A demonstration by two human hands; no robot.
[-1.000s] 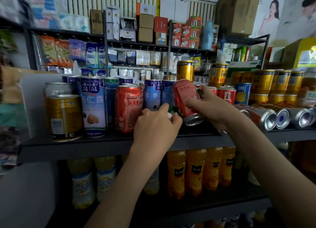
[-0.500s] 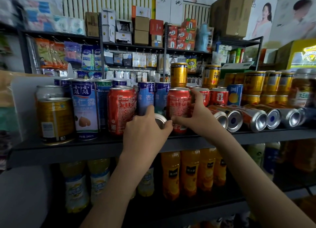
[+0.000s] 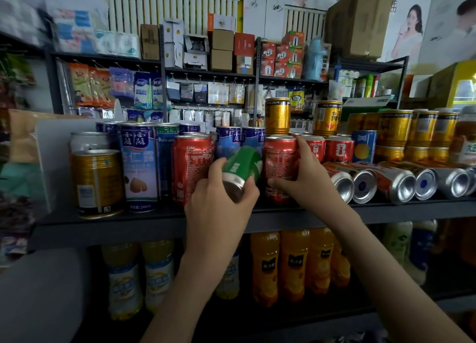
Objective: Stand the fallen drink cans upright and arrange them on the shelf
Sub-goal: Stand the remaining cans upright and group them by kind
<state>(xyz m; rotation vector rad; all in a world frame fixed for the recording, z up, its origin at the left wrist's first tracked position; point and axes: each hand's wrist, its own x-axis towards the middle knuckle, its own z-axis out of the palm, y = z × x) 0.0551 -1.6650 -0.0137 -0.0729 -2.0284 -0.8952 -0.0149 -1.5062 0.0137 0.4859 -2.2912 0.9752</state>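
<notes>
My left hand [image 3: 221, 203] grips a green can [image 3: 242, 169] that is tilted, its silver bottom toward me, between two upright red cola cans. My right hand [image 3: 306, 180] holds the right red can [image 3: 279, 162], which stands upright on the dark shelf [image 3: 154, 224]; the thumb is low on its front and the fingers reach round its top right side. Another red can [image 3: 190, 167] stands left of the green one. To the right, several cans [image 3: 396, 181] lie on their sides with their silver bottoms facing me.
Upright gold [image 3: 96, 183], blue-white [image 3: 137, 165] and blue cans fill the shelf's left and back. Gold cans [image 3: 394, 134] are stacked at the right rear. Orange juice bottles [image 3: 293, 263] stand on the shelf below. A white board [image 3: 49, 141] bounds the left end.
The red can in my right hand went from tilted to upright on the shelf. My left hand has lifted a green can from low between the red cans, tilting it upward.
</notes>
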